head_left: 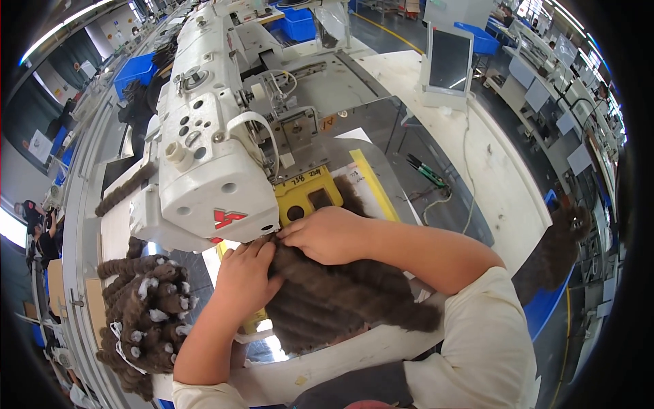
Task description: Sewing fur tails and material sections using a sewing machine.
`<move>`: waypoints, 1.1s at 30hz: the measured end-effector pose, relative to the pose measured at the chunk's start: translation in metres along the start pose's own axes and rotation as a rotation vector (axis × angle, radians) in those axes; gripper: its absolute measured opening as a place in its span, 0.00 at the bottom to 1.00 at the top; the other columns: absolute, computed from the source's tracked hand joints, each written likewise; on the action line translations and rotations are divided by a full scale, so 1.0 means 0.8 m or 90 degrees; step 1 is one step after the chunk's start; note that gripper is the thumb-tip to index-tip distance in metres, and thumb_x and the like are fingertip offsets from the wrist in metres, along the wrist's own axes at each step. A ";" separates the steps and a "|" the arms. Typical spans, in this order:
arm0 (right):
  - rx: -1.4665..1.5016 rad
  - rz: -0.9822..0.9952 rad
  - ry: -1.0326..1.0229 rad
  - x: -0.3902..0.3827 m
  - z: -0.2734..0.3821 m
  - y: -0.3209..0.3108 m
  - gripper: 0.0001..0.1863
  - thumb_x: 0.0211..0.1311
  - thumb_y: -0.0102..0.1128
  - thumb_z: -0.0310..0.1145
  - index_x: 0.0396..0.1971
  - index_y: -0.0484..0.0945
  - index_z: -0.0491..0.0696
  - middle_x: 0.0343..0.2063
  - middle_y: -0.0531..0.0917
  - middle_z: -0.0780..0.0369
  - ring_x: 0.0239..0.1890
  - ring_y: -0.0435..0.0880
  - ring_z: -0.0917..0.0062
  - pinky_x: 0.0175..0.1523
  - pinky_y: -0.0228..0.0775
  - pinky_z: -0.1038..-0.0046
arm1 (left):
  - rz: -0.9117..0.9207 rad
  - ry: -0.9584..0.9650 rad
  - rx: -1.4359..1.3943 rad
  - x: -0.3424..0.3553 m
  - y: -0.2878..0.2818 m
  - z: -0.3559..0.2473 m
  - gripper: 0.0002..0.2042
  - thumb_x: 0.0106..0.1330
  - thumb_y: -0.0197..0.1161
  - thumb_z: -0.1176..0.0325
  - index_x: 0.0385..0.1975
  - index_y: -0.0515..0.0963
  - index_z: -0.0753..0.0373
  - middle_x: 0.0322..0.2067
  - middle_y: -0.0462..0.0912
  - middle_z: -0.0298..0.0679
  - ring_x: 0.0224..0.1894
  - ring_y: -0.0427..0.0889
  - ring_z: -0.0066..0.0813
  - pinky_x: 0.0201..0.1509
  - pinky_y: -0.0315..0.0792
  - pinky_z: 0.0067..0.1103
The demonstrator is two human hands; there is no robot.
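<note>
Both hands, left hand (242,276) and right hand (327,235), grip brown fur strips (334,300) closed.

Both bare forearms come in from the lower edge and meet near the middle of the view. The left hand (243,276) lies palm down, wrist bent slightly, its fingers (262,249) curled forward and pressed down, tips pointing up and to the right. The right hand (327,235) reaches across from the right, knuckles up, fingers folded under in a loose pinch at its left end. The two hands almost touch at the fingertips. The right upper arm wears a pale short sleeve
</note>
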State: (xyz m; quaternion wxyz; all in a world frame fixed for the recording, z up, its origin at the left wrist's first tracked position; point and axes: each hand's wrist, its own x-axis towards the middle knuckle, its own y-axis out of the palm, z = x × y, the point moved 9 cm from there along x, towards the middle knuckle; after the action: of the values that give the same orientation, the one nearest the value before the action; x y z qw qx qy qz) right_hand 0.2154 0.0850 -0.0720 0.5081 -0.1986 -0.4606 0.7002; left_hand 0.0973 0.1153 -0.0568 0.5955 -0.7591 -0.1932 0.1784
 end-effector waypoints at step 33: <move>-0.043 0.168 0.050 -0.017 0.013 0.010 0.16 0.64 0.55 0.31 0.49 0.85 0.49 0.53 0.85 0.64 0.51 0.85 0.61 0.53 0.80 0.59 | 0.025 -0.011 0.007 -0.021 0.003 -0.027 0.29 0.48 0.72 0.67 0.53 0.74 0.69 0.63 0.78 0.54 0.57 0.82 0.55 0.60 0.76 0.40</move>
State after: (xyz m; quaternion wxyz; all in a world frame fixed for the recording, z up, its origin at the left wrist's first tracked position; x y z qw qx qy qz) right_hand 0.2089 0.0679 -0.0766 0.4220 -0.3019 -0.4335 0.7367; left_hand 0.0939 0.0884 -0.0536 0.5944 -0.7577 -0.1824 0.1981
